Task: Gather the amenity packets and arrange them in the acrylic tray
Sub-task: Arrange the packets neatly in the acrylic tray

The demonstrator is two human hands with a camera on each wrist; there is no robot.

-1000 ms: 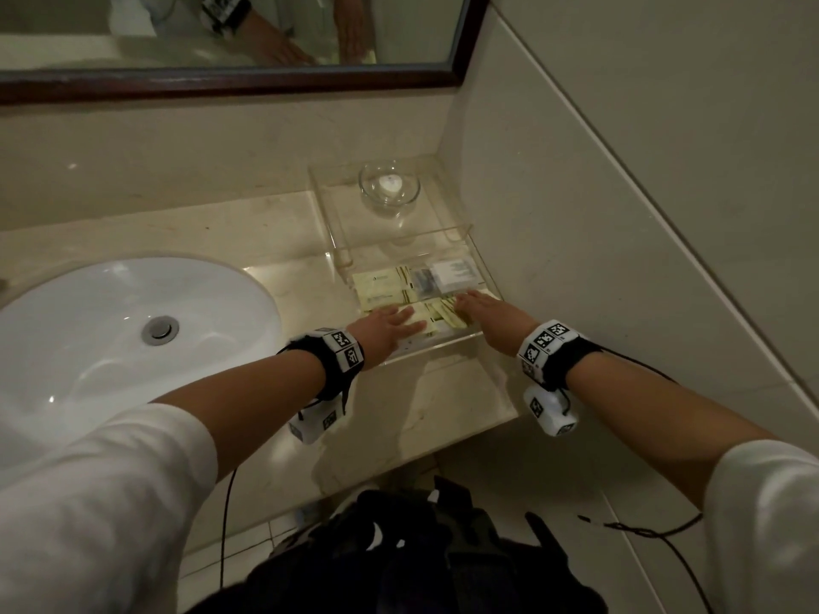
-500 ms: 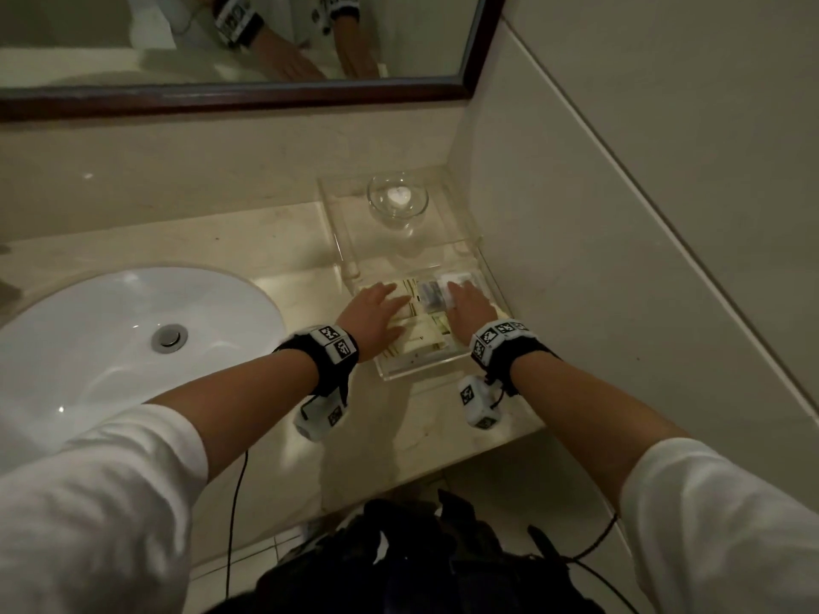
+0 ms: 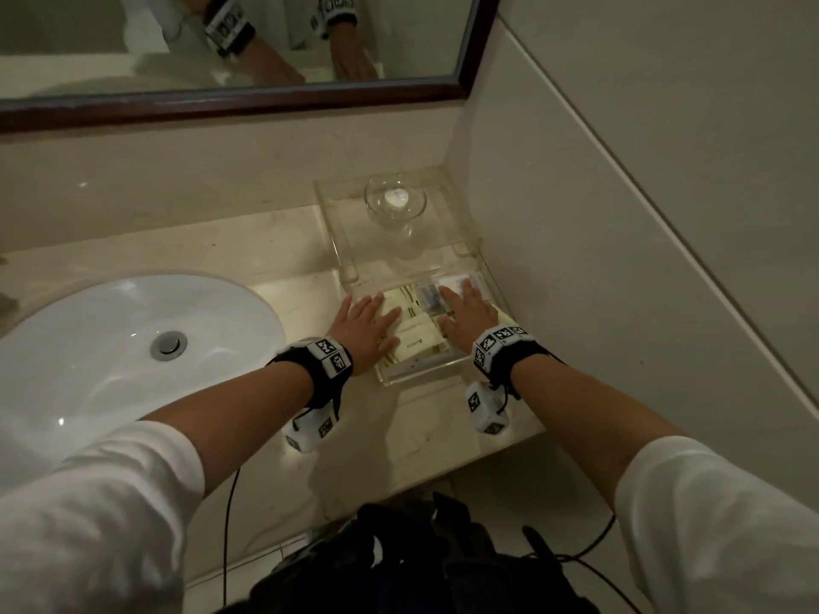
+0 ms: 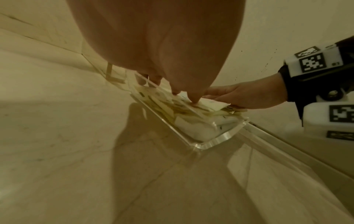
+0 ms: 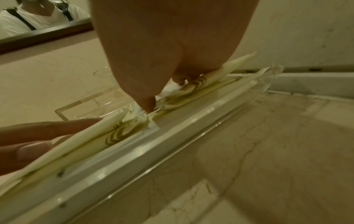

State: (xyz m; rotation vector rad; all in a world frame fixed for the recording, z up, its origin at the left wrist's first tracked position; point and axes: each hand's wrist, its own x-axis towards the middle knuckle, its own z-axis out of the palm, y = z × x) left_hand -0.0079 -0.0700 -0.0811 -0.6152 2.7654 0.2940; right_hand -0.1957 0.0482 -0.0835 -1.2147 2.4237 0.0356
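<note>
A clear acrylic tray sits on the marble counter by the right wall, filled with several cream and white amenity packets. My left hand lies flat on the packets at the tray's left side, fingers straight. My right hand lies flat on the packets at the right side. In the left wrist view the tray's near corner shows with stacked packets inside. In the right wrist view my fingertips press on packets behind the tray's front wall.
A white sink basin lies left of the tray. Behind the tray a clear acrylic stand carries a glass bowl. The tiled wall stands close on the right, and a framed mirror hangs above.
Both hands slid farther back over the packets, from the tray's front edge to its middle and rear, and now lie flat on them.
</note>
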